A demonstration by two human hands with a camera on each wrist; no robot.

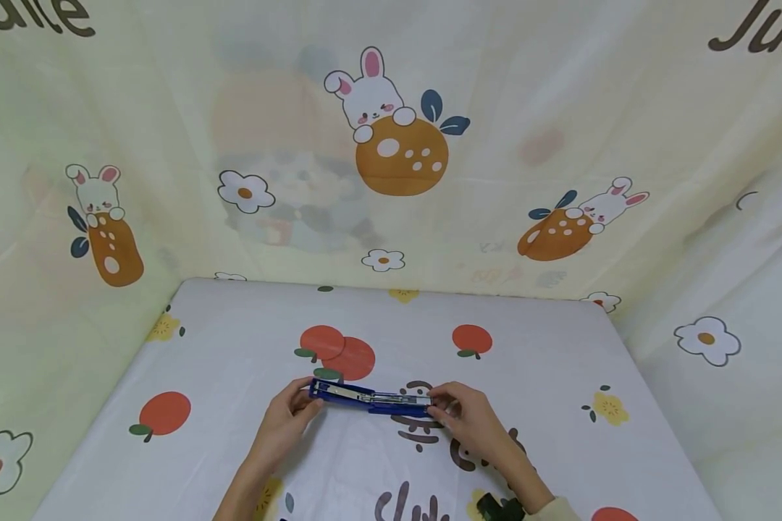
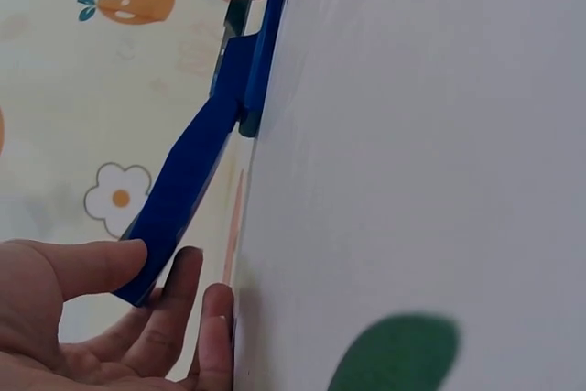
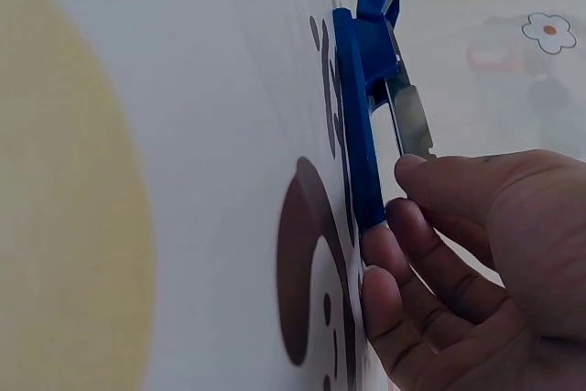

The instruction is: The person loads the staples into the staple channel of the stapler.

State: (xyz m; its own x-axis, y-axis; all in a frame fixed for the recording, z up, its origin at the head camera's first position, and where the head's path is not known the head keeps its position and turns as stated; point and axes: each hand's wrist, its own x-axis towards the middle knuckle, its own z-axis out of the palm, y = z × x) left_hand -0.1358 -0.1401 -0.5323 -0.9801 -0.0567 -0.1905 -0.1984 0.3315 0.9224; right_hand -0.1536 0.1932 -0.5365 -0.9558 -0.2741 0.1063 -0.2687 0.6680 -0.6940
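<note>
A blue stapler point(image 1: 371, 399) is folded wide open over the middle of the table, its metal staple channel showing. My left hand point(image 1: 288, 418) pinches the end of its top cover between thumb and fingers. In the left wrist view the cover point(image 2: 188, 167) slants up off the table. At the other end my right hand point(image 1: 465, 416) holds the metal magazine and base. The right wrist view shows the thumb at the tip of the metal magazine point(image 3: 409, 116), with the fingers by the end of the blue base point(image 3: 360, 125), which lies along the table surface.
A white cloth point(image 1: 234, 347) printed with fruit, flowers and lettering covers the table. Behind it and at both sides hang pale curtains point(image 1: 495, 217) with rabbit prints. A dark strap-like object point(image 1: 500, 508) sits at my right wrist by the sleeve point(image 1: 556, 511).
</note>
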